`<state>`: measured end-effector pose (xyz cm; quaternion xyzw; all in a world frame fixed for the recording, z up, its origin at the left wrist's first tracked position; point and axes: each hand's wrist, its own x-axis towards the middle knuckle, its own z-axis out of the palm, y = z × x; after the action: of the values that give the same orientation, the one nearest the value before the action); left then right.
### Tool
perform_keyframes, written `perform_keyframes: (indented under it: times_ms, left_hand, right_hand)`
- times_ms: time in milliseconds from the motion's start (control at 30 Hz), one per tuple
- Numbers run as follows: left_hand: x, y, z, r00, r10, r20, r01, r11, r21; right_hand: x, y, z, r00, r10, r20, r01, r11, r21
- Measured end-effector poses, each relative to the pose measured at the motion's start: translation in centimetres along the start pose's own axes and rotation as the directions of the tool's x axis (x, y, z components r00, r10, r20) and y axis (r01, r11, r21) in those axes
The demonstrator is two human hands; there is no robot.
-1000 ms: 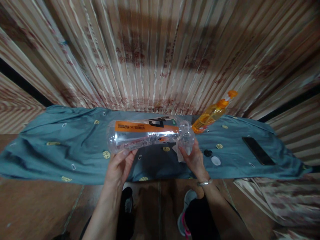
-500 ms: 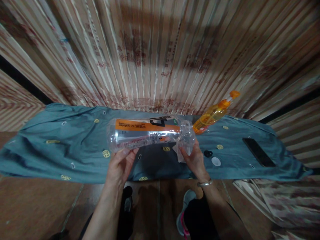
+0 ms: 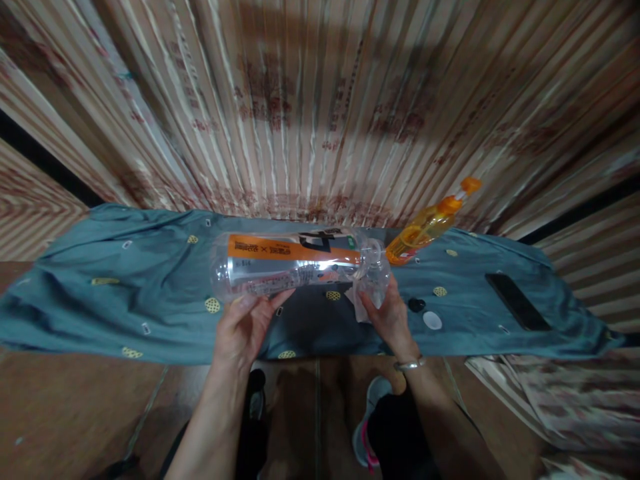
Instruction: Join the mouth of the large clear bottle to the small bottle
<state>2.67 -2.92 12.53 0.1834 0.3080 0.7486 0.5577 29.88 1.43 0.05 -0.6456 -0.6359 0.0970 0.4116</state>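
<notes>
A large clear plastic bottle (image 3: pixel 295 260) with an orange and silver label lies nearly level above the cloth, its neck end to the right. My left hand (image 3: pixel 245 323) is closed around its underside near the base. At the neck end my right hand (image 3: pixel 387 310) grips a small clear plastic bottle (image 3: pixel 374 270). The two clear bottles meet or overlap there; their exact contact is hard to make out. Something whitish and thin, like a tissue (image 3: pixel 361 307), shows beside my right thumb. Just beyond stands a pump bottle of yellow-orange liquid (image 3: pixel 420 233).
Blue-green patterned cloth (image 3: pixel 150 280) covers the long bench. To the right lie a small black cap (image 3: pixel 416 305), a white disc (image 3: pixel 433 321) and a black phone (image 3: pixel 517 302). A striped, printed curtain-like backdrop (image 3: pixel 310 113) rises behind.
The large bottle has rolled slightly in my left hand, showing more of its orange label, and its base has shifted a little left. My right hand stays almost in place.
</notes>
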Motion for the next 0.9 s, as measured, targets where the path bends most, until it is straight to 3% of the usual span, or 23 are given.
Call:
perform_keyframes:
  times_ms: [433, 900]
  left_hand:
    - [0.08, 0.03, -0.12, 1.0, 0.004, 0.019, -0.005, 0.997, 0.081]
    - [-0.06, 0.17, 0.33, 1.0, -0.009, 0.011, 0.009, 1.0, 0.004]
  right_hand:
    - [0.01, -0.09, -0.09, 1.0, 0.01, 0.006, -0.01, 1.0, -0.021]
    - [0.0, -0.22, -0.22, 0.999, 0.029, 0.013, -0.029, 1.0, -0.006]
